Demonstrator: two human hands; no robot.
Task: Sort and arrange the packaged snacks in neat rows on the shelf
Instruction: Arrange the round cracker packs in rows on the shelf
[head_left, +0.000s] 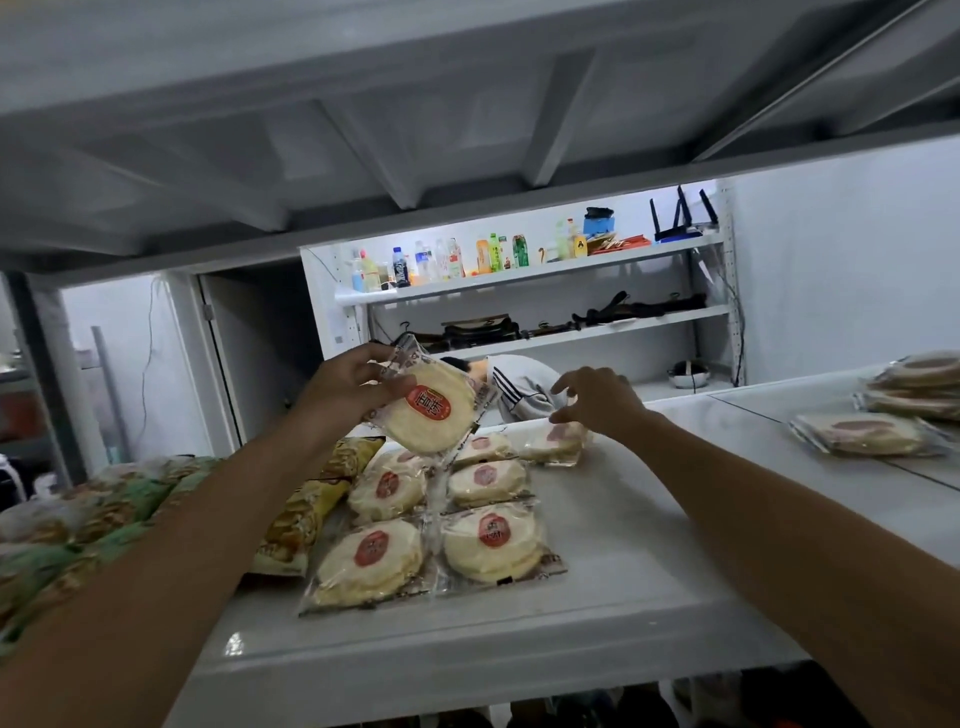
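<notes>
Gripping raised packet (431, 408) in left hand (340, 387), right hand (602, 400) at shelved packet (553, 446)

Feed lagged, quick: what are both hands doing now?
Left hand: holds a round pale cake in a clear red-labelled wrapper.
Right hand: open, holding nothing.

Wrapped round cakes (491, 540), seemingly six, lie two abreast on the shelf (623, 561)

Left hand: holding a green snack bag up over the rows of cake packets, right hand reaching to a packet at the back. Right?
Wrong on the bag. The head view shows the left hand holding a clear cake packet with a red label, not a green snack bag; green bags lie left on the shelf. The right hand does reach to a back packet.
</notes>
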